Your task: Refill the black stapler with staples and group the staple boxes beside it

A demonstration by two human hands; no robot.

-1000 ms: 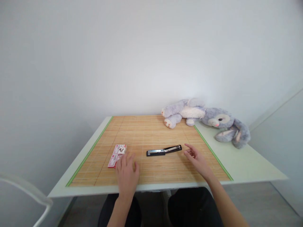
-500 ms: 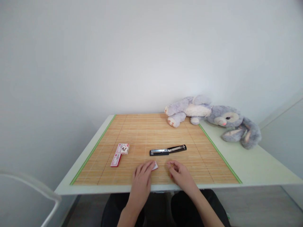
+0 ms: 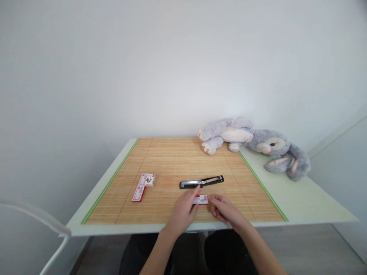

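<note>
A small red-and-white box (image 3: pixel 200 199) lies on the bamboo mat (image 3: pixel 172 160) near the front edge, held between both hands. My left hand (image 3: pixel 183 212) pinches its left end with the fingers closed. My right hand (image 3: pixel 225 210) grips its right end, fingers curled. Just behind the box lies an opened black stapler (image 3: pixel 201 181), flat on the mat and untouched. Two more red-and-white boxes (image 3: pixel 143 185) rest on the left part of the mat.
A grey plush rabbit (image 3: pixel 252 143) lies across the back right corner of the white table (image 3: pixel 301 194). A white chair back (image 3: pixel 43 225) shows at the lower left. A plain wall stands behind the table.
My left hand carried a small box from the pile at the left over to the middle. My right hand came in from the stapler's right end and took hold of the box too.
</note>
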